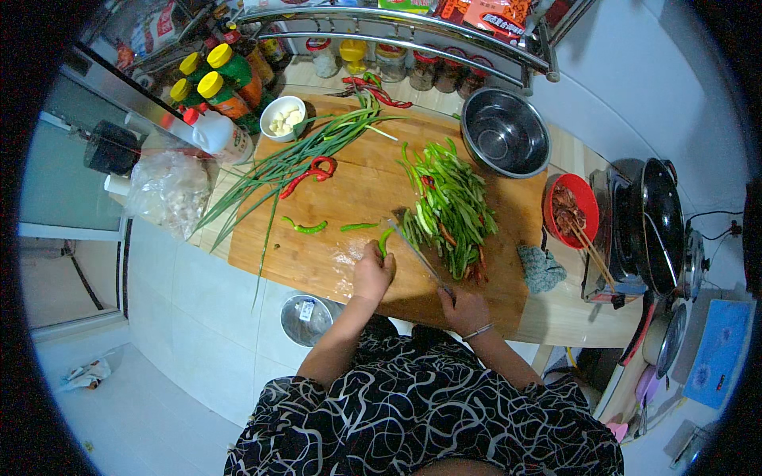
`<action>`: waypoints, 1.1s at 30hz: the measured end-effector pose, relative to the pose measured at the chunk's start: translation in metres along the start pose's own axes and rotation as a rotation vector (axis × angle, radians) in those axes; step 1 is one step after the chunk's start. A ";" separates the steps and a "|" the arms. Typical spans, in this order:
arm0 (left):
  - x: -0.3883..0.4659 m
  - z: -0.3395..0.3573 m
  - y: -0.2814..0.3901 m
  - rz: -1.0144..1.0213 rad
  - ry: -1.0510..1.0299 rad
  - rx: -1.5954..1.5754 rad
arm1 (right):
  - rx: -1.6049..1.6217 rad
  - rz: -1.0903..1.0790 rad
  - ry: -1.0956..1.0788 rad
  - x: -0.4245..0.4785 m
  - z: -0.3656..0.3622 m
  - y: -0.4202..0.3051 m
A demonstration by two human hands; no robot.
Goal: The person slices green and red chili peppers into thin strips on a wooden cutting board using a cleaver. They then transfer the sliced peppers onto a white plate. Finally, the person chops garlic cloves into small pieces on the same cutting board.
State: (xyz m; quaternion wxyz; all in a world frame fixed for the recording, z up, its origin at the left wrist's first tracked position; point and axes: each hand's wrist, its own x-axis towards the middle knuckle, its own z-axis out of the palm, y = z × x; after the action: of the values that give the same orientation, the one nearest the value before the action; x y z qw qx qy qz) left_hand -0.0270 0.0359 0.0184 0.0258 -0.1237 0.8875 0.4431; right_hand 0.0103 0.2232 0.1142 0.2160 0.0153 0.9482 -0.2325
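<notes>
My left hand (372, 275) holds a green chili pepper (386, 239) upright over the near part of the wooden cutting board (321, 256). Just right of it, my right hand (464, 306) grips the handle of a kitchen knife (419, 254), its blade slanting towards the pepper. Beyond the knife lies a large heap of sliced green peppers (452, 202) with some red pieces. Two more green chilies (306, 227) rest left of my left hand. Red chilies (309, 175) lie farther back, beside long green scallions (309, 149).
A white bowl of peeled garlic (283, 119) and a dark metal bowl (506, 132) stand at the back. On the right are a red bowl of meat with chopsticks (570, 211), a cloth (542, 269) and a black wok (661, 226). Capped bottles (223, 95) stand back left.
</notes>
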 end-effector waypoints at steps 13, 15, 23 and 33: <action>-0.014 -0.027 0.013 -0.061 -0.153 0.098 | -0.201 -0.016 -0.251 0.013 -0.004 -0.011; -0.014 -0.023 0.008 -0.088 -0.206 0.045 | -0.202 0.084 -0.354 0.022 -0.010 -0.022; -0.019 -0.003 0.017 -0.417 -0.241 -0.527 | 0.101 0.062 -0.185 0.026 0.027 0.010; -0.023 0.022 -0.009 -0.165 -0.112 -0.323 | -0.072 -0.037 -0.243 0.011 0.008 0.026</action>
State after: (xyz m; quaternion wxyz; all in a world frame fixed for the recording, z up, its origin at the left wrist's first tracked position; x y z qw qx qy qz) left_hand -0.0038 0.0530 0.0018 0.0913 -0.1738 0.7889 0.5823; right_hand 0.0065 0.2423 0.0920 0.3252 -0.0384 0.9230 -0.2024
